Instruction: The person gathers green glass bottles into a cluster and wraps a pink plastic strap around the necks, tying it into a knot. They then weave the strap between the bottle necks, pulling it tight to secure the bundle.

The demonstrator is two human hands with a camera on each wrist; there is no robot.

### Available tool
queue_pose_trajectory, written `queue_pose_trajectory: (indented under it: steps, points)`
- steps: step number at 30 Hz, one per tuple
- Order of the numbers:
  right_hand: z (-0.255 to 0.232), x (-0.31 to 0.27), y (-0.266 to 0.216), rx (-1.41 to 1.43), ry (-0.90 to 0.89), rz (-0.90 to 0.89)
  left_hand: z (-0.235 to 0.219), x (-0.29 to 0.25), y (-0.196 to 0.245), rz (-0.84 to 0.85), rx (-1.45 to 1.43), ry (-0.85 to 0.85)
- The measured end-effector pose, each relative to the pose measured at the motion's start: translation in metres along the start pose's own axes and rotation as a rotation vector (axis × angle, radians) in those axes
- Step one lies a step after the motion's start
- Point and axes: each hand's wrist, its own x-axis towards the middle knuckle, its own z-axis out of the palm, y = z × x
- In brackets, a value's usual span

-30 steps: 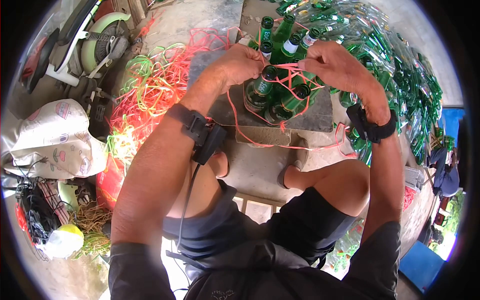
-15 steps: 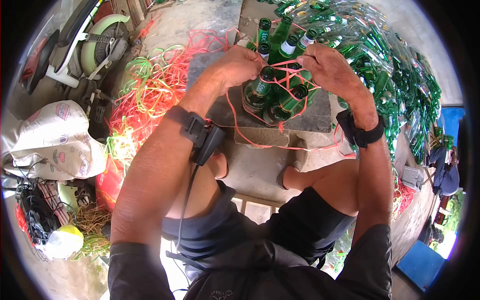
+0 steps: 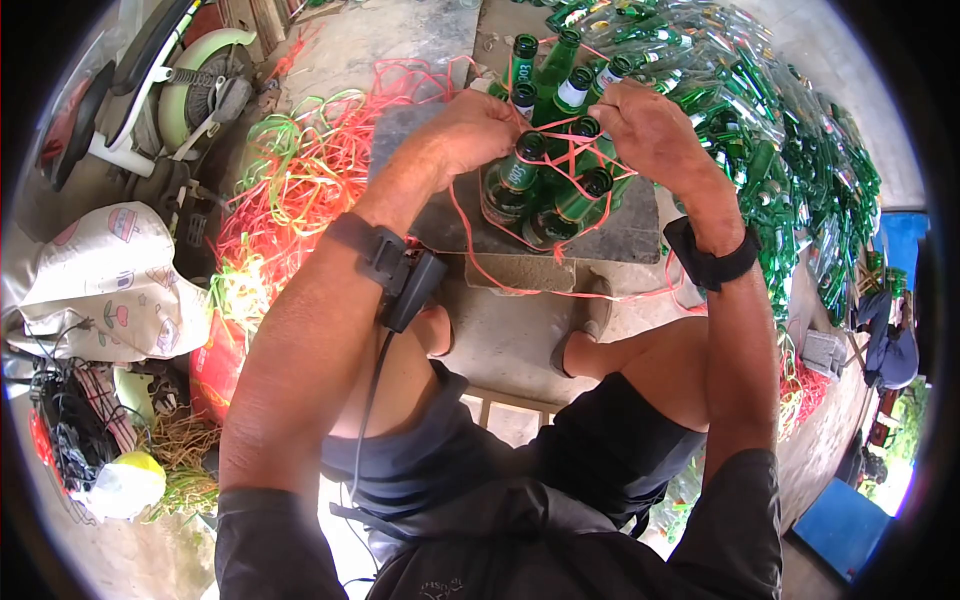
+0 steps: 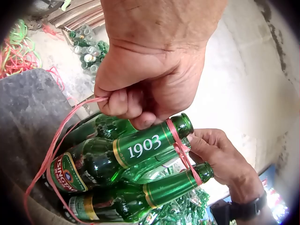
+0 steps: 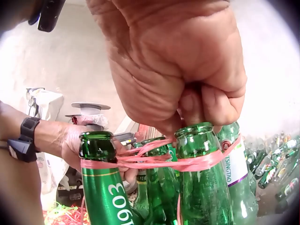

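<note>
Several green beer bottles (image 3: 518,176) stand bunched on a dark slab (image 3: 630,228), with pink plastic twine (image 5: 201,162) wound round and between their necks. My left hand (image 3: 468,132), fingers curled, grips a strand of the twine left of the bunch; in the left wrist view the strand trails down beside a bottle lettered 1903 (image 4: 140,147). My right hand (image 3: 655,135) is bent over a bottle mouth on the bunch's right side. Its fingers (image 5: 218,105) are curled behind that mouth, thumb and fingertips pinching the twine at the neck, partly hidden.
A large heap of green bottles (image 3: 800,170) lies to the right and behind. Tangled pink and green twine (image 3: 300,180) covers the floor at left. A block (image 3: 520,274) supports the slab, and a loose strand hangs before it. A cloth bag (image 3: 110,280) sits far left.
My right hand has moved left and in against the bottle necks, and the twine between my hands has shifted with it. My left hand has stayed nearly in place, gripping the twine.
</note>
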Motion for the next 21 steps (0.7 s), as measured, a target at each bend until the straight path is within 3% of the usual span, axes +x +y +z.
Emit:
queue_pose_trajectory:
  steps: [12, 21]
  points:
    - [0.005, 0.003, 0.006, 0.005, -0.087, -0.010, -0.006, -0.007, 0.010, -0.070, -0.042, -0.019]
    - [0.004, -0.003, 0.000, 0.015, -0.115, 0.023, -0.011, -0.009, 0.014, -0.024, -0.002, 0.036]
